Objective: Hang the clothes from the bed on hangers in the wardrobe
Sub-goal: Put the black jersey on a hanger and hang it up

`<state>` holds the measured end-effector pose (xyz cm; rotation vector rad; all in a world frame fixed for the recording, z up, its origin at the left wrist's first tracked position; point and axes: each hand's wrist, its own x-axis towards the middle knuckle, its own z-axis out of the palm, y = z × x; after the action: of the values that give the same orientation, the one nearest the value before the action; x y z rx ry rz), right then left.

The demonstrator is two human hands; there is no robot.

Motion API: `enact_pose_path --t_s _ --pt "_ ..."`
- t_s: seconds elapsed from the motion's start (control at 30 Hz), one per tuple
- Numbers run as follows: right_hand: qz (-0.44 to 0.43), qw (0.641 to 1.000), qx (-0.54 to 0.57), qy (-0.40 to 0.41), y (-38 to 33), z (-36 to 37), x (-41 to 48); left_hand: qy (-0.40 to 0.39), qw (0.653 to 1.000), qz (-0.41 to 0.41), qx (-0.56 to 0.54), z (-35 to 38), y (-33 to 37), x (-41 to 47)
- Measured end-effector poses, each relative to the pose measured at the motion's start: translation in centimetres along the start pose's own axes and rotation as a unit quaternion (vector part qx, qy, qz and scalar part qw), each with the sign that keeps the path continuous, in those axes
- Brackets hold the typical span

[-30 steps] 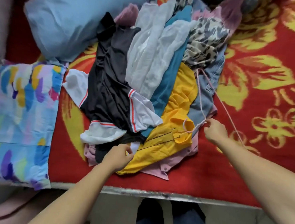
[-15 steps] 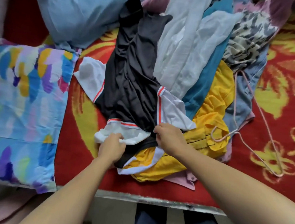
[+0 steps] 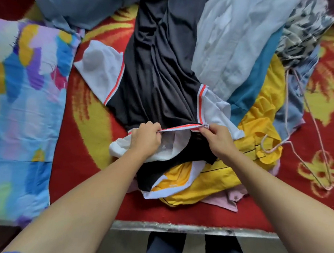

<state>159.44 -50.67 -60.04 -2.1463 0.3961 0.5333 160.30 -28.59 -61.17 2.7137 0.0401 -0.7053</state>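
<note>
Hands pinched the black jersey [image 3: 158, 75] taut by its striped trim, my left hand [image 3: 147, 138] and right hand [image 3: 217, 142]; pink hanger [image 3: 287, 141] lay well apart, so I reckoned reaching for it could drop the opening.

A second ago the right hand [image 3: 219, 140] held the pink hanger [image 3: 326, 187] beside the pile; it has since let go, and the hanger now lies loose, its hook on the yellow garment [image 3: 262, 118] and the rest on the red bedspread [image 3: 93, 140]. The right hand has crossed to the black shirt [image 3: 160, 76], joining the left hand [image 3: 146, 138]. Both now pinch the red-and-white collar trim [image 3: 180, 127], pulled taut between them and lifted, opening the neck.
</note>
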Motion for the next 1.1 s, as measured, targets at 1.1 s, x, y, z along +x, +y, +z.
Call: enact_pose_path --t_s 1.1 --pt "-0.337 0.864 0.073 0.367 -14.2 -28.9 -43.7 0.493 0.819 0.199 -0.215 -27.6 14.3 -42.9"
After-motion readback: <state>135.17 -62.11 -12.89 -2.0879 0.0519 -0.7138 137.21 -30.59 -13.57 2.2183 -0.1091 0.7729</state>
